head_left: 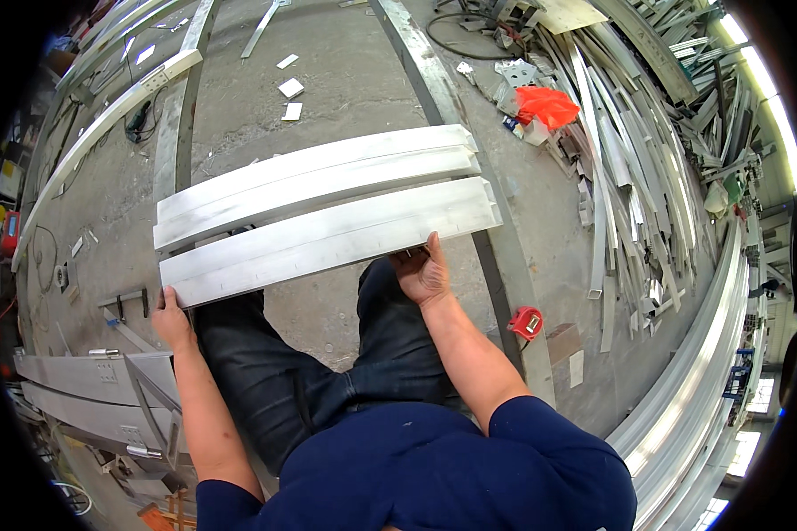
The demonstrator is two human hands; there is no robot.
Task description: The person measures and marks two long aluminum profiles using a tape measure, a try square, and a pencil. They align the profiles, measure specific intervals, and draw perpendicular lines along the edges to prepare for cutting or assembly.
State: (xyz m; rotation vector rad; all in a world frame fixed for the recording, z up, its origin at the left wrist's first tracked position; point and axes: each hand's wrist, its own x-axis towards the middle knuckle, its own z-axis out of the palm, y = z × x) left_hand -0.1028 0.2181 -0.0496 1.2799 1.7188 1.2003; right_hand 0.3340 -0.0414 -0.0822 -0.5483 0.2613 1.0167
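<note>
Across two steel rails lie long silvery metal profiles side by side. The nearer metal profile [328,237] spans in front of my knees, with my left hand [172,317] gripping its left end, thumb on top. Toward its right end, my right hand [423,273] holds the front edge, thumb up against the face and fingers curled underneath, partly hidden. Just beyond, separated by a narrow gap, rests another metal profile [319,177] that neither hand touches. The right steel rail [496,274] passes beneath the profiles, as does the left steel rail [175,133].
A red tape measure [526,323] sits on the right rail near my right forearm. Scrap metal strips [629,168] pile up at the right, beside an orange-red plastic bag [547,107]. Welded metal panels [97,380] stand at left, near a clamp [126,303]. Small white offcuts [290,88] lie on the floor.
</note>
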